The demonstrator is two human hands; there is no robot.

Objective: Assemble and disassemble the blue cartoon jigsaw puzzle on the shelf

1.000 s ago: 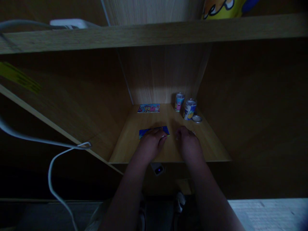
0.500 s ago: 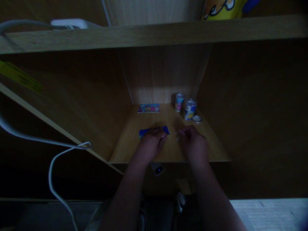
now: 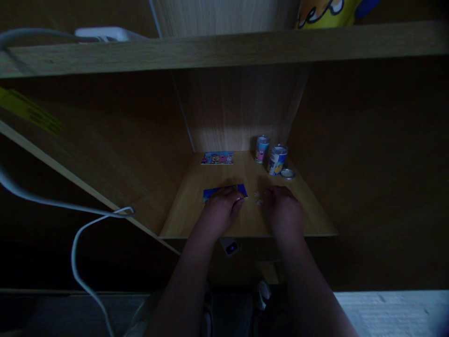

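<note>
My left hand (image 3: 221,204) rests over a blue jigsaw puzzle (image 3: 242,189) lying flat on the shelf board and hides much of it. Its thumb and forefinger are pinched together, with a small pale spot at the tips that is too dim to name. To the right, my right hand (image 3: 286,210) is held low over the board, fingers curled and closed; what they hold, if anything, is hidden. Two small pale jigsaw pieces (image 3: 259,202) lie between the hands, just left of my right fingertips.
Behind the hands stand two printed cans, a pink-and-blue one (image 3: 262,150) and a blue one (image 3: 277,160), with a round lid (image 3: 287,174) beside them. A colourful picture card (image 3: 217,158) lies at the back left. An upper shelf edge (image 3: 224,50) crosses above; a white cable (image 3: 75,252) hangs left.
My right hand has drawn back slightly to the right, away from the small pale pieces, which now show plainly on the board. My left hand has stayed over the blue puzzle.
</note>
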